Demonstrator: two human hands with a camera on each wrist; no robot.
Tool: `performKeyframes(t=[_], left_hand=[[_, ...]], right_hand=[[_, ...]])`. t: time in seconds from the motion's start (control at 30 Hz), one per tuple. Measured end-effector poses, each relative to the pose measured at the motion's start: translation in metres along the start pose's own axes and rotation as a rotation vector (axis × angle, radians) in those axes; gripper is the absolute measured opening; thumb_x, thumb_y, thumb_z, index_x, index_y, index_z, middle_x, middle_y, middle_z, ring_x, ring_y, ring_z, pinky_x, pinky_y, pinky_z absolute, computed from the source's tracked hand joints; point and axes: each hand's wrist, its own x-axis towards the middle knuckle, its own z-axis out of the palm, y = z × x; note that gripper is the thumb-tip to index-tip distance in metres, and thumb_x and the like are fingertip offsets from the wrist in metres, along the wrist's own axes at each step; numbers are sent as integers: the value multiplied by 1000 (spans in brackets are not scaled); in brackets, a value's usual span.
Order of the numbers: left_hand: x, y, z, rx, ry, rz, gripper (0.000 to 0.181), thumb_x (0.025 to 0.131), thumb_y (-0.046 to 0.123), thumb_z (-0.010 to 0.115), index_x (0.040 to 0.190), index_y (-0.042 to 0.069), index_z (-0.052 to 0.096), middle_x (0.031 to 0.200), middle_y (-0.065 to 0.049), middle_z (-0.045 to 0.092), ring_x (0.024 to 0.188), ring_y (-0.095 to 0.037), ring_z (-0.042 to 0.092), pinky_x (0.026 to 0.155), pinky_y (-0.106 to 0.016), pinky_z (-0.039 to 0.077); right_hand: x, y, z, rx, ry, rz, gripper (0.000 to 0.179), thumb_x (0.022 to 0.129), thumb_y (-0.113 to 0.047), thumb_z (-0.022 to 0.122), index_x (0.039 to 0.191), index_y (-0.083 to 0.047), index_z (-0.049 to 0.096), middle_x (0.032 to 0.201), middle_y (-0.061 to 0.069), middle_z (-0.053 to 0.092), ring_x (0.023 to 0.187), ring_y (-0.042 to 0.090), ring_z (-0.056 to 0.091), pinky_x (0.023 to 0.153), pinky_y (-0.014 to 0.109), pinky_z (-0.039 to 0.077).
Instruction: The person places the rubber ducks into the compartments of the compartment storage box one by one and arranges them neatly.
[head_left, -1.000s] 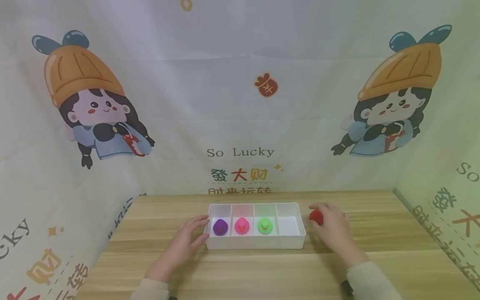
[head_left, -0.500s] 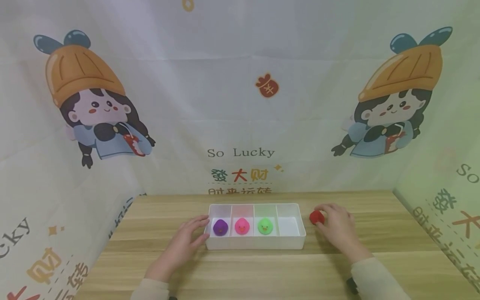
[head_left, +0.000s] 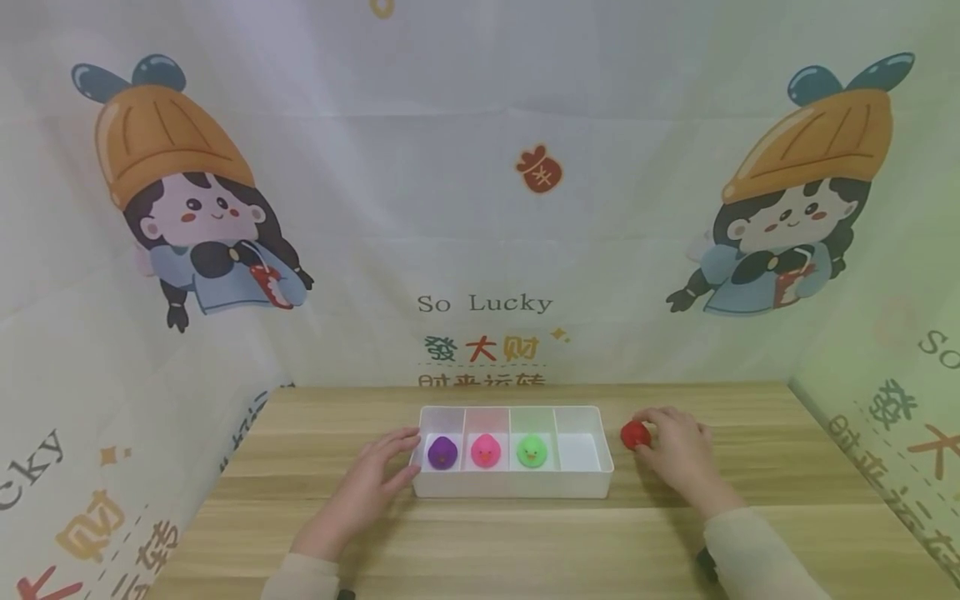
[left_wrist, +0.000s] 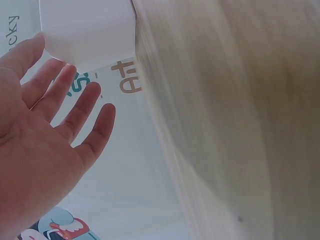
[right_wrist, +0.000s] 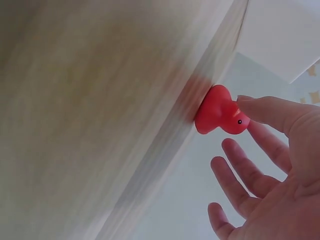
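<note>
A white four-section box (head_left: 513, 485) stands on the table. From left to right it holds a purple toy duck (head_left: 442, 452), a pink toy duck (head_left: 486, 451) and a green toy duck (head_left: 532, 451); its rightmost section is bare. My left hand (head_left: 378, 467) is at the box's left end, fingers fairly straight, with thumb and fingertips at the white wall in the left wrist view. Right of the box, a red toy duck (right_wrist: 217, 111) rests on the table. My right hand (head_left: 678, 454) pinches its head between thumb and index finger, the other fingers spread loosely.
The wooden table (head_left: 517, 550) carries the box near its back half. A printed cloth (head_left: 480, 208) with cartoon figures and lettering hangs behind and along both sides. The table's back edge meets this cloth.
My right hand has drawn slightly to the right, uncovering more of the red duck, which stays in place. The left hand and box stay where they were; the head view shifts slightly.
</note>
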Motion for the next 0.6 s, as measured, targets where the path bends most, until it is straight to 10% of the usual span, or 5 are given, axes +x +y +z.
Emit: performKeyframes(t=[0.6], left_hand=[[0,3,-2,4,-7,-5,47,100,20,67,144,6,57,160,-6,48,149,-41,38,123,-66,28]], right_hand=[[7,3,0,10,-51,-6,29,82,-6,82,109,-7,71,104,11,76,102,37,66,100,73,33]])
